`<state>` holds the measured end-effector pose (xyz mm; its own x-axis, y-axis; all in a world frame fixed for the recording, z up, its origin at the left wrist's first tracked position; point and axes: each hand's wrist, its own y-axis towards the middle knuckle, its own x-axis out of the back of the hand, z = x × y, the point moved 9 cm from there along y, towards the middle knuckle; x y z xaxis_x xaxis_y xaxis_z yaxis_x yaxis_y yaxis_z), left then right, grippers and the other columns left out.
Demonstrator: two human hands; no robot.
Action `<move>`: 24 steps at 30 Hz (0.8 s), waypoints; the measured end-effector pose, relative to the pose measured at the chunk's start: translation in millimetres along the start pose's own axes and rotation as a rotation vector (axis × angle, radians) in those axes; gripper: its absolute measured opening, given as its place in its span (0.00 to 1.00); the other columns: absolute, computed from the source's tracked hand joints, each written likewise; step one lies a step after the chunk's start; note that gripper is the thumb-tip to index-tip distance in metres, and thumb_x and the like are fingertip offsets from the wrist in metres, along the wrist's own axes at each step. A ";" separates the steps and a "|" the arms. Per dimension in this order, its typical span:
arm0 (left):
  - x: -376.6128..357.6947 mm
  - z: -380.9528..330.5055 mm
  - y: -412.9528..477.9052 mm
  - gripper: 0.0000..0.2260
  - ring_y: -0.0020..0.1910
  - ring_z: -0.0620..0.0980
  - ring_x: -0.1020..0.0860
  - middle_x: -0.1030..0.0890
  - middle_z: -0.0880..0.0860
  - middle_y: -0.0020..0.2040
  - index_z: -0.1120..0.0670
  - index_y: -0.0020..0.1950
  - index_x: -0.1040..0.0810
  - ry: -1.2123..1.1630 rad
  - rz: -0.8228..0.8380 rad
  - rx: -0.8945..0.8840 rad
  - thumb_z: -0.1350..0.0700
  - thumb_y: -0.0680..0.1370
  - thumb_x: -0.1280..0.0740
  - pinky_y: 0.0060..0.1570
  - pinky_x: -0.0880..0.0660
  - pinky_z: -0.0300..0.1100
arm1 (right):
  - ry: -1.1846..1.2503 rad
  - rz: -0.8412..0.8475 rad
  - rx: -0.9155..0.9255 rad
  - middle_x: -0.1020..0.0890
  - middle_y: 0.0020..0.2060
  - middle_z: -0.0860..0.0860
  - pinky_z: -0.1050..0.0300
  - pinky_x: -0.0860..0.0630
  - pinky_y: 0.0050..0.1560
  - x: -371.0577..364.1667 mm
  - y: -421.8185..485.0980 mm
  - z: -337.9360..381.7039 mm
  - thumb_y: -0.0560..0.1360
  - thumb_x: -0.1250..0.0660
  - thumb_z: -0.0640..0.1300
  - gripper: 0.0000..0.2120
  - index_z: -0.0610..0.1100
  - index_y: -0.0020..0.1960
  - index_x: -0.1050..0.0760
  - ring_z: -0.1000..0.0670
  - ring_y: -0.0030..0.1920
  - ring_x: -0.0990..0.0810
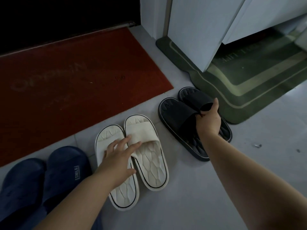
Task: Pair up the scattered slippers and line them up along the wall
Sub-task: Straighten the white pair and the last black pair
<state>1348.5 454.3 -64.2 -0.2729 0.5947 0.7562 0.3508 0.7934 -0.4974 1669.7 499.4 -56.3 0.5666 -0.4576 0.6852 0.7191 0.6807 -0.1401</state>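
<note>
Black pair point(176, 113) gripped by right fingers point(216, 104), apparently for aligning; left fingers point(132, 144) spread flat, steadying white pair point(149, 163).

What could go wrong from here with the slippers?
The right hand grips the black slippers by their straps only; one could slip free if lifted. That pair lies at the edge of the green mat, so sliding it might catch the mat. The left hand rests flat on the white slippers; a push could skew them.

L hand point(118, 158) flat; R hand point(210, 119) grips black slippers point(178, 113).
</note>
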 end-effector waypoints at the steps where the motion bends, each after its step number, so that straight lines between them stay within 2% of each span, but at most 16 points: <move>1: -0.1 -0.3 0.0 0.38 0.74 0.50 0.58 0.59 0.39 0.75 0.33 0.71 0.51 0.005 0.007 -0.001 0.51 0.72 0.30 0.73 0.50 0.52 | -0.006 0.002 0.002 0.21 0.44 0.50 0.55 0.32 0.48 -0.7 -0.2 -0.5 0.74 0.37 0.36 0.38 0.51 0.76 0.54 0.50 0.46 0.25; 5: 1.5 1.1 -0.6 0.38 0.75 0.51 0.58 0.59 0.40 0.76 0.33 0.71 0.52 0.030 0.037 -0.001 0.51 0.72 0.31 0.75 0.51 0.53 | -0.212 0.100 0.145 0.20 0.53 0.44 0.53 0.32 0.48 -8.2 -4.8 11.6 0.76 0.43 0.37 0.32 0.59 0.74 0.49 0.40 0.52 0.22; 7: 1.3 2.2 0.0 0.38 0.75 0.51 0.58 0.59 0.40 0.76 0.33 0.71 0.52 0.030 0.044 -0.001 0.51 0.72 0.31 0.74 0.52 0.53 | -0.343 0.163 0.256 0.21 0.55 0.41 0.49 0.29 0.49 -10.0 -6.0 22.9 0.77 0.45 0.38 0.28 0.57 0.73 0.43 0.38 0.53 0.23; 10: 0.0 1.3 2.1 0.38 0.74 0.50 0.59 0.58 0.40 0.76 0.32 0.71 0.52 0.011 0.034 -0.002 0.52 0.72 0.30 0.74 0.50 0.52 | -0.395 0.189 0.305 0.19 0.51 0.39 0.47 0.25 0.49 -6.6 -4.1 29.4 0.77 0.44 0.38 0.26 0.54 0.73 0.40 0.37 0.48 0.22; 14: -2.7 1.2 2.8 0.38 0.74 0.50 0.58 0.58 0.39 0.75 0.32 0.71 0.51 0.001 0.010 -0.008 0.52 0.71 0.30 0.73 0.48 0.51 | -0.362 0.147 0.271 0.19 0.46 0.41 0.51 0.27 0.42 -8.6 -5.4 29.2 0.77 0.45 0.37 0.26 0.52 0.73 0.40 0.42 0.40 0.23; 17: -3.6 3.2 3.2 0.38 0.74 0.49 0.58 0.58 0.39 0.75 0.32 0.70 0.51 0.005 0.012 -0.010 0.52 0.71 0.30 0.73 0.47 0.50 | -0.330 0.122 0.249 0.19 0.48 0.41 0.52 0.28 0.43 -10.4 -5.2 27.7 0.76 0.45 0.37 0.26 0.52 0.73 0.39 0.40 0.45 0.22; 20: -2.6 2.3 4.2 0.38 0.73 0.49 0.58 0.58 0.39 0.75 0.32 0.71 0.50 0.002 0.020 -0.013 0.52 0.71 0.30 0.73 0.47 0.49 | -0.381 0.134 0.235 0.19 0.50 0.40 0.52 0.30 0.42 -13.6 -2.7 27.6 0.76 0.46 0.35 0.28 0.52 0.74 0.42 0.39 0.47 0.22; 22: -1.1 1.8 4.5 0.38 0.74 0.50 0.58 0.59 0.39 0.75 0.33 0.71 0.51 0.015 0.034 -0.019 0.53 0.72 0.30 0.73 0.48 0.50 | -0.475 0.190 0.212 0.22 0.54 0.40 0.51 0.31 0.40 -20.2 -4.7 27.6 0.76 0.47 0.33 0.32 0.52 0.75 0.50 0.39 0.48 0.23; 24: 1.1 3.6 2.8 0.39 0.74 0.50 0.58 0.59 0.39 0.75 0.32 0.71 0.53 0.031 0.052 -0.033 0.55 0.72 0.31 0.74 0.48 0.50 | -0.547 0.234 0.196 0.29 0.63 0.39 0.46 0.29 0.45 -24.6 -14.9 27.6 0.74 0.44 0.32 0.37 0.51 0.75 0.57 0.38 0.55 0.26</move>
<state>1346.0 457.6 -66.3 -0.2261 0.6303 0.7427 0.3936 0.7565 -0.5222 1633.9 516.2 -51.4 0.3746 0.0401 0.9263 0.4846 0.8433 -0.2325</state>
